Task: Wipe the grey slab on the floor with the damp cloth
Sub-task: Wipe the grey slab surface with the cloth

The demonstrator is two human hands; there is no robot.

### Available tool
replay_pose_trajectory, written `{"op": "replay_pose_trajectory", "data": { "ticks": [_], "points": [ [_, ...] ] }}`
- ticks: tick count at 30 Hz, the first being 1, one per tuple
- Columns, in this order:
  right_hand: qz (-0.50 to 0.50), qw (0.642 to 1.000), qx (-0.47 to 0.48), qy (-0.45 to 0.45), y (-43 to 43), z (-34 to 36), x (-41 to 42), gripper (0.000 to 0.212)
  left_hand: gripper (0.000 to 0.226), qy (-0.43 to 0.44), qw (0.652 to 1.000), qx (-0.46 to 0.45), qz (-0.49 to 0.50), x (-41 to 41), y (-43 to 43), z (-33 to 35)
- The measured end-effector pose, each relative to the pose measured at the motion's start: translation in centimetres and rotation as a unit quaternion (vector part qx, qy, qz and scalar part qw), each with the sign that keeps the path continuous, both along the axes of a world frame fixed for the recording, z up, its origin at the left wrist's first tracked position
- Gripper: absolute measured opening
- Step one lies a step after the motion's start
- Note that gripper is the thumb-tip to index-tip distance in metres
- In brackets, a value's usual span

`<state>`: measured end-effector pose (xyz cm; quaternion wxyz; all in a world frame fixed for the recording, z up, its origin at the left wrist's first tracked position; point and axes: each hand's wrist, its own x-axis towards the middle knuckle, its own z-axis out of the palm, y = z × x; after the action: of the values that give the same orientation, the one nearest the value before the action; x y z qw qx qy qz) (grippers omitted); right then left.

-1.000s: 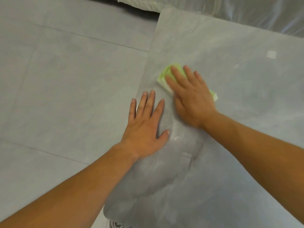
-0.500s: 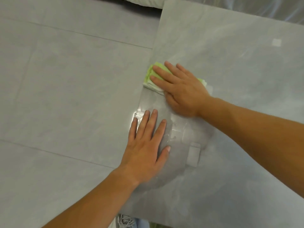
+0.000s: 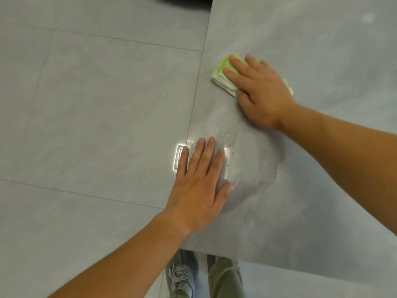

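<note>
A large grey slab (image 3: pixel 322 50) fills the right side of the view, lying over the tiled floor. A folded green and white cloth (image 3: pixel 221 74) lies on it near its left edge. My right hand (image 3: pixel 260 91) presses flat on the cloth with straight fingers and covers most of it. My left hand (image 3: pixel 199 186) rests flat, fingers spread, on the slab's left edge, nearer to me. A shiny wet patch (image 3: pixel 253 160) spreads between the two hands.
Grey floor tiles (image 3: pixel 86 104) with thin joints lie to the left of the slab. Below the slab's near edge I see a grey laced shoe (image 3: pixel 182 276) and a green trouser leg (image 3: pixel 223 276).
My right hand slid the cloth left to the slab's edge, then back to the right. The left hand stayed planted. The view shifted downward, so the shoe and trouser leg show.
</note>
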<state>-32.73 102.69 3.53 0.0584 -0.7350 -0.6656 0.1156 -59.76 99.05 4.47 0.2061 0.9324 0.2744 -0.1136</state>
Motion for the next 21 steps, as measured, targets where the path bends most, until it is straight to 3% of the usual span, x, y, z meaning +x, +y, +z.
{"op": "replay_pose_trajectory", "data": {
  "ticks": [3,9,14,21],
  "points": [
    [-0.08,0.997,0.012,0.013,-0.9,0.2,-3.1,0.058,0.07,-0.004,1.0,0.003,-0.002,-0.2,-0.1,0.0],
    [0.061,0.998,0.001,-0.012,-5.2,-0.2,-3.0,0.056,0.07,-0.006,1.0,0.009,-0.013,-1.1,-0.7,-0.1],
    [-0.15,0.989,0.001,0.001,-2.9,0.3,-2.2,0.056,0.069,-0.025,1.0,0.003,-0.017,-1.7,-0.9,-0.4],
    [0.061,0.998,0.003,0.001,-9.3,-0.2,-6.8,0.055,0.068,-0.033,0.999,0.01,-0.023,-2.8,-1.5,-0.6]
  ]
}}
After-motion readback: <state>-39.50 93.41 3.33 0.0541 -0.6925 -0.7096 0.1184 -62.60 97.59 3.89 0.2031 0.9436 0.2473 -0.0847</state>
